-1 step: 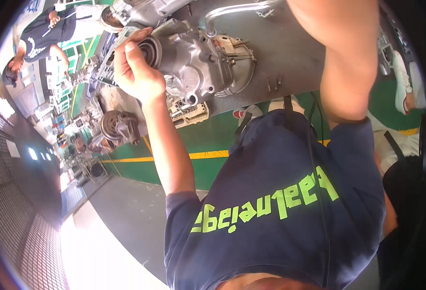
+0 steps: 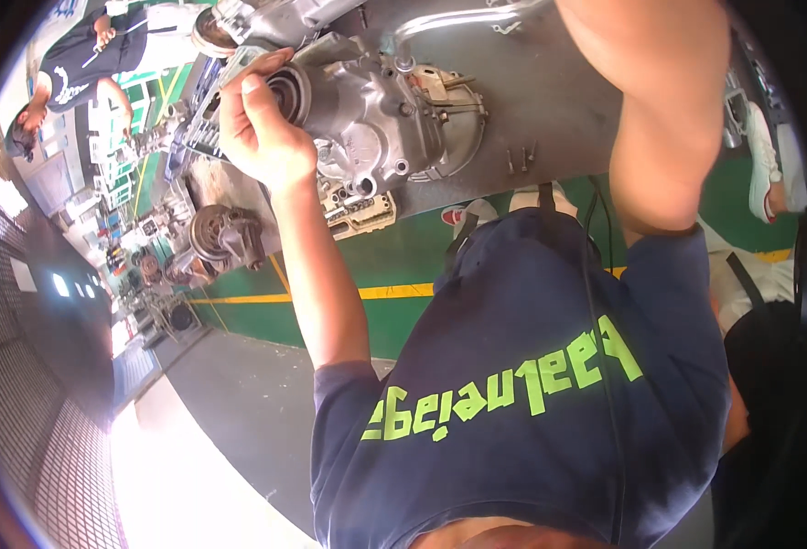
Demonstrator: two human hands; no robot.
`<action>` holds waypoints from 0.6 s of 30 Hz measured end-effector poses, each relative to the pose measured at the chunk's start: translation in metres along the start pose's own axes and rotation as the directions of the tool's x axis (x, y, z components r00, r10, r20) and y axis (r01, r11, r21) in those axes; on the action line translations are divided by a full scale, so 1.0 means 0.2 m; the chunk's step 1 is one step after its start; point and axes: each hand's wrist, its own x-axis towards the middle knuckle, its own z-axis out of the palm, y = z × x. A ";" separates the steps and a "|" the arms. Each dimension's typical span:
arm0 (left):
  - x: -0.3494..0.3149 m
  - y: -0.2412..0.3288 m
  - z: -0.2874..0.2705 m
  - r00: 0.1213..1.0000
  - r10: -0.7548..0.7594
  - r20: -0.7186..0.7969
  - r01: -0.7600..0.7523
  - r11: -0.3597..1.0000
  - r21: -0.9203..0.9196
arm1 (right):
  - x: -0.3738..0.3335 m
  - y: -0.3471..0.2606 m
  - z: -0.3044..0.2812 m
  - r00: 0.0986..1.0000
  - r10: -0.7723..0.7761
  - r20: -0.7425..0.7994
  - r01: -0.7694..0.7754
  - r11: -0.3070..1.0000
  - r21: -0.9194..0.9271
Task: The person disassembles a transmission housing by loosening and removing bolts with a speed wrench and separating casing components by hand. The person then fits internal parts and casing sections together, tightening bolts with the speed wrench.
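A grey cast-metal gearbox housing (image 2: 376,133) lies on the dark workbench (image 2: 550,101), its round end opening toward the left. My left hand (image 2: 266,123) is closed round the rim of that opening, thumb on the near side and fingers reaching over the far side. My right arm stretches up past the top edge of the picture, so the right hand is out of sight. Behind the housing, a bent shiny metal tube (image 2: 468,20) runs toward the right. Several small bolts (image 2: 522,157) lie on the bench to the right of the housing.
A beige case of sockets (image 2: 367,215) sits by the bench's near edge. Other gearbox parts (image 2: 225,236) stand to the left. A person in a dark shirt (image 2: 88,64) holds a thin tool at the far left. Someone's white shoe (image 2: 763,165) shows at the right.
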 end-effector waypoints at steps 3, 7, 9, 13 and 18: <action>-0.01 0.00 0.00 0.999 -0.022 -0.024 0.022 1.000 -0.018 | -0.03 -0.05 0.00 1.000 0.020 0.016 -0.021 0.998 0.055; -0.01 0.01 -0.01 0.997 -0.033 -0.063 0.039 0.995 0.091 | -0.04 -0.11 0.05 0.995 0.065 0.081 -0.075 0.989 0.126; -0.02 0.00 -0.01 0.997 -0.024 -0.068 0.030 0.997 0.076 | -0.01 -0.12 0.12 0.987 0.092 0.130 -0.114 0.977 0.178; -0.04 0.04 -0.01 0.996 -0.047 -0.069 0.048 0.999 0.004 | -0.01 -0.17 0.29 0.959 0.133 0.251 -0.208 0.931 0.300; 0.00 0.13 -0.05 0.958 -0.281 -0.062 0.284 0.957 0.050 | -0.01 -0.28 0.41 0.979 0.017 0.204 0.013 0.989 -0.145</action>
